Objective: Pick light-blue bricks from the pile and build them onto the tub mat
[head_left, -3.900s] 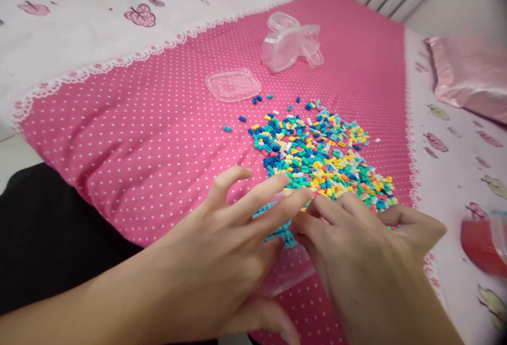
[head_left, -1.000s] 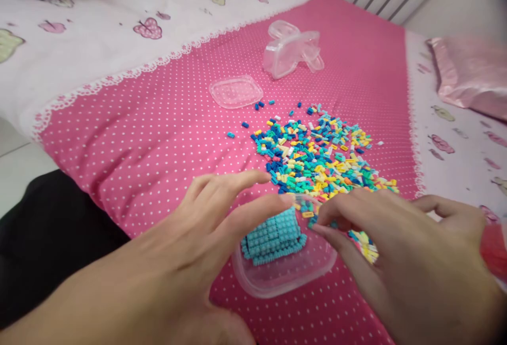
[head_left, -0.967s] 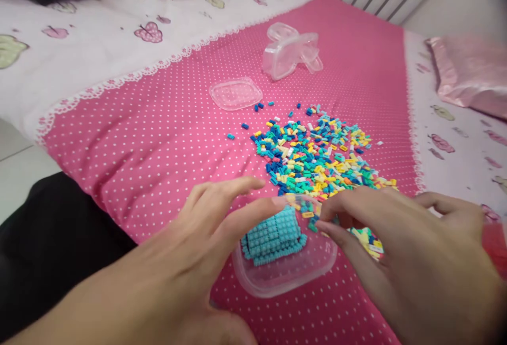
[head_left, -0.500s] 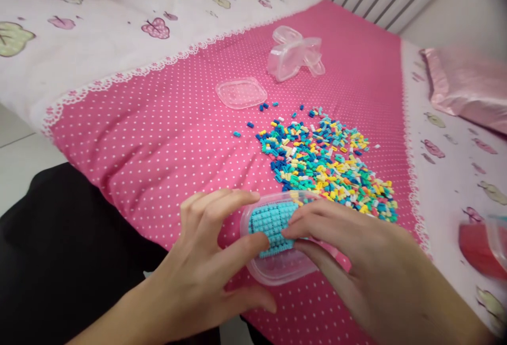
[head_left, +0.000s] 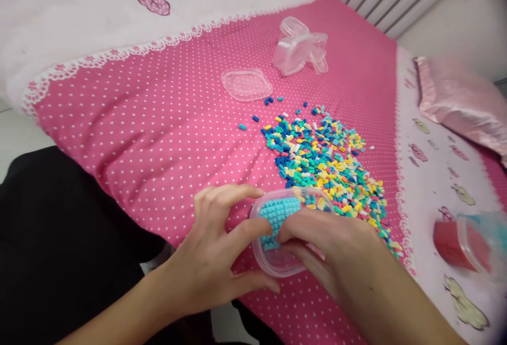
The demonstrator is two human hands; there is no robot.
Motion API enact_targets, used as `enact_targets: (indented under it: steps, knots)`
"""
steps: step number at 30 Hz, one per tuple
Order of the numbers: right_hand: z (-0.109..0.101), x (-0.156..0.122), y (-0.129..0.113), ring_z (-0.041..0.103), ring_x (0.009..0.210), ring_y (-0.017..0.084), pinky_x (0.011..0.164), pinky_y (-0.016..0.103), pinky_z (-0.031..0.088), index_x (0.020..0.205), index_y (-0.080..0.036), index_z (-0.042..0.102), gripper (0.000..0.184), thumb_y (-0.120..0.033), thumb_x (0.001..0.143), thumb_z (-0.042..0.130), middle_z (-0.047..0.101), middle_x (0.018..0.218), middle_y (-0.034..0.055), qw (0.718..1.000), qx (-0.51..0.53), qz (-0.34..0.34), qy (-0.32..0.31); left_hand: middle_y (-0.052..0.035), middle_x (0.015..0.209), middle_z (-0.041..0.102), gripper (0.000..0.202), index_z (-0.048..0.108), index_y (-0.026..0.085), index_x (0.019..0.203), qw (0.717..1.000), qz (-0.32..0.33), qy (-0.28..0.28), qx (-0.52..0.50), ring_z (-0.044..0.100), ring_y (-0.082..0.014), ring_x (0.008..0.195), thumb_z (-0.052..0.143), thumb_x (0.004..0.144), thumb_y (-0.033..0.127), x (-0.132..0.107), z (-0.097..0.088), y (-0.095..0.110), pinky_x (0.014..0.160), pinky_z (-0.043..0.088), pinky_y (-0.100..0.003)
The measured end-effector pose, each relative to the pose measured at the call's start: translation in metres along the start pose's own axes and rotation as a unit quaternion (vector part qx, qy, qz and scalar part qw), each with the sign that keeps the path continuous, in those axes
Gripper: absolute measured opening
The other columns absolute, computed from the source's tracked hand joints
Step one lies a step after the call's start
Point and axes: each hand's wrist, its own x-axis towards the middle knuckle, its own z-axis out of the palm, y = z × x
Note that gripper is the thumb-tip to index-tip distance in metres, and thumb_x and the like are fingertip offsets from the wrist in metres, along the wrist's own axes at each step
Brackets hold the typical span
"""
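A small clear plastic container (head_left: pixel 273 267) sits on the pink dotted bedspread (head_left: pixel 158 123) near its front edge. Inside lies a joined block of light-blue bricks (head_left: pixel 282 210). My left hand (head_left: pixel 214 252) grips the container, index finger on its far rim, another fingertip against the blue block, thumb under the near rim. My right hand (head_left: pixel 336 250) reaches in from the right, its fingertips closed together on the blue block. Just beyond lies a pile of small multicoloured bricks (head_left: pixel 325 160).
A clear lid (head_left: pixel 246 83) and two empty clear containers (head_left: pixel 301 49) lie farther back. At the right are a container of red pieces (head_left: pixel 455 242) and a shiny pink bag (head_left: pixel 463 102). Black clothing (head_left: pixel 59 239) is at the left.
My right hand has left the edge of the pile and closed on the blue block inside the container. My left hand has wrapped round the container, which has shifted slightly towards me.
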Motion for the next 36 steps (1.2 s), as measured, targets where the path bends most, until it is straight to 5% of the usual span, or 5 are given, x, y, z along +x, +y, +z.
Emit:
enact_targets:
  steps: [5,13,29,36]
  knots:
    - [-0.001,0.004,-0.004,0.066,0.063,0.013,0.052,0.028,0.029,0.079,-0.026,0.06,0.024,-0.002,0.084,0.058,0.069,0.072,-0.0077,0.998,-0.061,-0.017,0.022,-0.0127,0.141,0.053,0.058,0.06,0.027,0.126,1.0,-0.01,-0.001,-0.006,0.05,-0.0322,0.128,0.081,0.083,0.059,0.0,0.001,0.0,0.108,0.044,-0.05]
    - [0.004,0.008,-0.005,0.06,0.063,0.013,0.057,0.03,0.03,0.073,-0.023,0.057,0.031,0.006,0.08,0.051,0.063,0.072,-0.0054,0.995,-0.068,-0.067,-0.003,-0.0111,0.135,0.055,0.024,0.058,0.027,0.117,1.0,-0.01,0.016,0.001,0.051,-0.0283,0.126,0.068,0.097,0.034,0.002,0.004,0.002,0.103,0.043,-0.047]
    - [0.009,0.002,0.0,0.056,0.075,0.013,0.068,0.03,0.035,0.078,-0.024,0.065,0.028,-0.006,0.096,0.053,0.068,0.082,-0.0029,0.994,-0.042,-0.092,0.04,-0.0109,0.136,0.052,0.021,0.058,0.025,0.116,1.0,-0.018,0.004,0.002,0.05,-0.0281,0.128,0.066,0.098,0.032,0.003,0.005,0.001,0.101,0.04,-0.046]
    - [0.011,0.011,0.007,0.049,0.069,0.014,0.084,0.036,0.036,0.073,-0.022,0.06,0.042,-0.016,0.109,0.039,0.068,0.078,-0.0025,0.977,-0.042,-0.183,0.105,-0.0105,0.135,0.048,0.02,0.059,0.023,0.114,1.0,-0.006,0.013,0.001,0.048,-0.0272,0.126,0.067,0.098,0.031,0.004,0.004,0.001,0.102,0.038,-0.044]
